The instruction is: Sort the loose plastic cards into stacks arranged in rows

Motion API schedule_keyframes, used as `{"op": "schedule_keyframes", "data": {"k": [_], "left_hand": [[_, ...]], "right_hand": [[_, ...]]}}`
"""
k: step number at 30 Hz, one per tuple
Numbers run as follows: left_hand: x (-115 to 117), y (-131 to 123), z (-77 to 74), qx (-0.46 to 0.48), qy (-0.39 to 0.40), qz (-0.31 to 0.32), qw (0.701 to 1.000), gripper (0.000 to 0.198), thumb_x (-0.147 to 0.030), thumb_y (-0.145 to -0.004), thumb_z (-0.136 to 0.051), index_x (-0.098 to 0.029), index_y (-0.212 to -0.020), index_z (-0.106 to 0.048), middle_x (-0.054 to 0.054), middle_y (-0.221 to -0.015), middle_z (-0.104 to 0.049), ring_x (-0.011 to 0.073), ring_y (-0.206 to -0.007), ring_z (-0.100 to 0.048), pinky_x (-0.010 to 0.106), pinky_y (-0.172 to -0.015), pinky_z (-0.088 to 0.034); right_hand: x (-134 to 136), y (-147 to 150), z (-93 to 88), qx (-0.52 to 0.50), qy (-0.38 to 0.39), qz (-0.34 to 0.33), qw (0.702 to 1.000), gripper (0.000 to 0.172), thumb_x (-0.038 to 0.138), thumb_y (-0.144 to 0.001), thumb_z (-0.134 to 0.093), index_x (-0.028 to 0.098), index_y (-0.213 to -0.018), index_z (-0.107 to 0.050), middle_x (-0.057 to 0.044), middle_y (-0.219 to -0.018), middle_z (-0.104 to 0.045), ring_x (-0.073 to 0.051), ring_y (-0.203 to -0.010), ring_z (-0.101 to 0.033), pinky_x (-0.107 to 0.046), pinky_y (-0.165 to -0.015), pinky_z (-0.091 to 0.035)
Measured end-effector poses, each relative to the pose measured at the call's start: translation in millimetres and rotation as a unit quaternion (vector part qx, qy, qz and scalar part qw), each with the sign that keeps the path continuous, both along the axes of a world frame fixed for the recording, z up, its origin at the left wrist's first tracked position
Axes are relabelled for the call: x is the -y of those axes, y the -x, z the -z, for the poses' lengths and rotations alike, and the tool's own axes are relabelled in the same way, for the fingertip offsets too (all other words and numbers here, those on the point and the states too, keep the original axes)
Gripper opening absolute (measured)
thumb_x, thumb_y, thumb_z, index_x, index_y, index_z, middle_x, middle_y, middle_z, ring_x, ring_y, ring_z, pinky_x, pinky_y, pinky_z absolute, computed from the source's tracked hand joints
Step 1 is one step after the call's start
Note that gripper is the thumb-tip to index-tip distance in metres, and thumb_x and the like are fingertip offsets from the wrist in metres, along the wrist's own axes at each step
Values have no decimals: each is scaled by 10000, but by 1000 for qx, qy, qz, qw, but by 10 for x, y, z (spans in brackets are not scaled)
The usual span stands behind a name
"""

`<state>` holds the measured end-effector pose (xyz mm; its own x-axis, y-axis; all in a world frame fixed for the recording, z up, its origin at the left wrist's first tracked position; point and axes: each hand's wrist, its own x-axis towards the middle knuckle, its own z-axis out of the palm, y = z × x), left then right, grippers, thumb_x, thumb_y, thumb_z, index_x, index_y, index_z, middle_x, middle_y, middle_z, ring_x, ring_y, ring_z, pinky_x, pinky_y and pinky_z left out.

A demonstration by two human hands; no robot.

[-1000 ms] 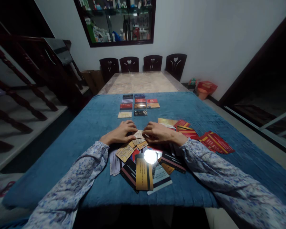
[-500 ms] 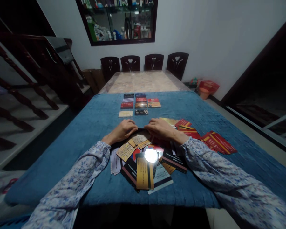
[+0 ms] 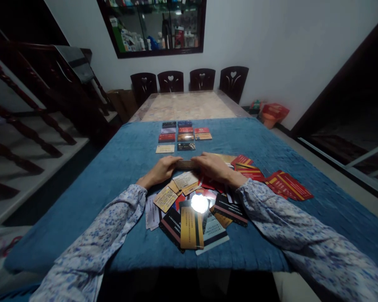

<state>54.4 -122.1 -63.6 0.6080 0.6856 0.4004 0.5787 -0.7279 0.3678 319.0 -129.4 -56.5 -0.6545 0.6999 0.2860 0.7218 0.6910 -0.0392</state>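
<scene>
My left hand point(image 3: 164, 168) and my right hand point(image 3: 213, 167) are closed on opposite ends of a card point(image 3: 185, 165), held upright just above the heap. Its brownish face is dim; whether it is one card or a small stack I cannot tell. Beneath and in front of my hands lies a loose heap of cards, among them a gold card point(image 3: 190, 235), a black card point(image 3: 171, 226), a pale grey card point(image 3: 213, 233) and a cream card point(image 3: 185, 181). Glare whitens the heap's middle. By my right forearm, red cards point(image 3: 288, 184) overlap on the cloth.
Beyond my hands, cards are laid out in short rows, with a black card point(image 3: 186, 147) and a cream card point(image 3: 165, 149) nearest. A blue cloth point(image 3: 129, 155) covers the table's near part. Dark chairs point(image 3: 170, 81) stand at its far end, and a railing point(image 3: 28, 113) runs along the left.
Both hands have risen slightly, and the card between them has tilted up so that more of its face shows. More of the cream card below is uncovered.
</scene>
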Motion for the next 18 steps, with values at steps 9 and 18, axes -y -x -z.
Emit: {"op": "schedule_keyframes", "data": {"k": [9,18], "left_hand": [[-2,-10,24,11,3,-7,1000,384,-108,-935,-517,-165,-1289,-656,113,-1210,-738,213,-1083,-697,396,-978,-566],[25,-13,37,14,-20,0,1000,473,-81,-913,-525,-174,-1370,-606,112,-1245,-717,218,-1115,-669,407,-1006,-548]], "right_hand": [[20,7,-4,-27,16,6,999,383,166,-976,-537,189,-1350,-613,-126,-1079,-735,-221,-967,-624,-311,-798,-436],[30,8,7,-44,-40,2,998,409,112,-968,-457,158,-1353,-589,-118,-985,-723,-227,-898,-559,-323,-768,-402]]}}
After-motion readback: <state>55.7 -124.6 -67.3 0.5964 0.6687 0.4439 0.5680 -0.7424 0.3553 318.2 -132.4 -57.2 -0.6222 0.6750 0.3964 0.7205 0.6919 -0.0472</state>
